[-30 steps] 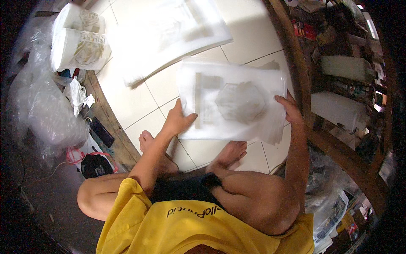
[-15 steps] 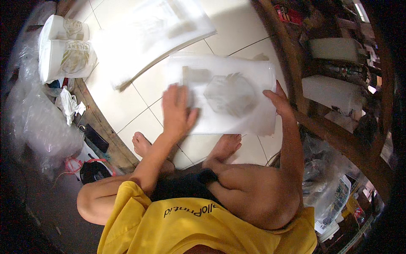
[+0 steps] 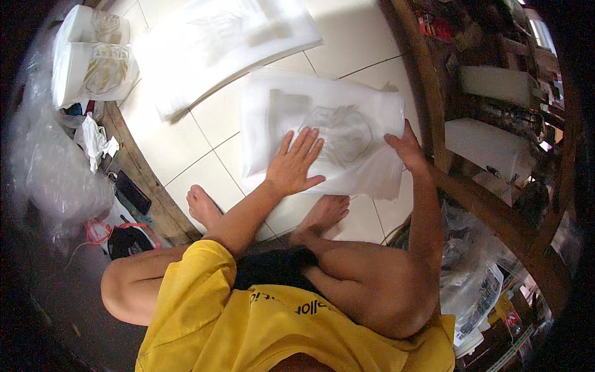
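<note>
A thin stack of whitish translucent plastic bags (image 3: 263, 133) with a grey-gold printed emblem is spread in front of me, over the tiles by my feet. My left hand (image 3: 294, 162) lies flat on it, fingers spread across the left part of the emblem. At the stack's right edge, my right hand (image 3: 406, 147) grips the plastic with the thumb on top; its other fingers are mostly hidden. How many layers it pinches I cannot tell.
A larger pile of similar printed plastic (image 3: 229, 46) lies farther off on the pale tiled floor (image 3: 211, 155). Two white printed rolls (image 3: 93, 71) stand at far left, above crumpled clear plastic (image 3: 62, 192) and a dark phone (image 3: 132, 193). A wooden beam (image 3: 496, 211) bounds the right side.
My left hand has slid right from the stack's left edge onto the printed emblem, fingers now spread. The right hand keeps its hold on the right edge.
</note>
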The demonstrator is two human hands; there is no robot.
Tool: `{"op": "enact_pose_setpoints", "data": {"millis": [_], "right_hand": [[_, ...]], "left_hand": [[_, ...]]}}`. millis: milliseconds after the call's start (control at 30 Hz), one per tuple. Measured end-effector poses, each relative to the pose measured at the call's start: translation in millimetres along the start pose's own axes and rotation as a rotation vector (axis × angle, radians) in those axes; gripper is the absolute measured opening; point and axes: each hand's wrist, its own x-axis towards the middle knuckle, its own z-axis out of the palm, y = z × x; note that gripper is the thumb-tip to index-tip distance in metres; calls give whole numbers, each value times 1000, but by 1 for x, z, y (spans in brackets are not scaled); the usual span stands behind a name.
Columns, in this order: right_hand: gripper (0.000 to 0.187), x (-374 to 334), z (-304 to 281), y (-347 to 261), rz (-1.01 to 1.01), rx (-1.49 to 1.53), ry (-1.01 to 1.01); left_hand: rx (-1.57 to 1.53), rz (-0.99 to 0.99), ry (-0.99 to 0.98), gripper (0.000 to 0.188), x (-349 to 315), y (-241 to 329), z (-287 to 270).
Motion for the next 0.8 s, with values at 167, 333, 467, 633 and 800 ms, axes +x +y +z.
{"op": "enact_pose_setpoints", "data": {"millis": [167, 333, 467, 633, 800], "right_hand": [[74, 8, 2, 17, -91, -19, 24], [81, 3, -1, 4, 14, 132, -1], [79, -8, 1, -30, -120, -133, 211], [86, 8, 20, -96, -612, -637, 443], [61, 56, 74, -165, -765, -772, 58]], "left_hand": [[28, -48, 2, 101, -36, -25, -8], [96, 61, -242, 101, -78, -39, -30], [131, 211, -137, 78, -80, -38, -17], [236, 287, -78, 81, -85, -39, -7], [196, 278, -108, 79, -73, -40, -19]]}}
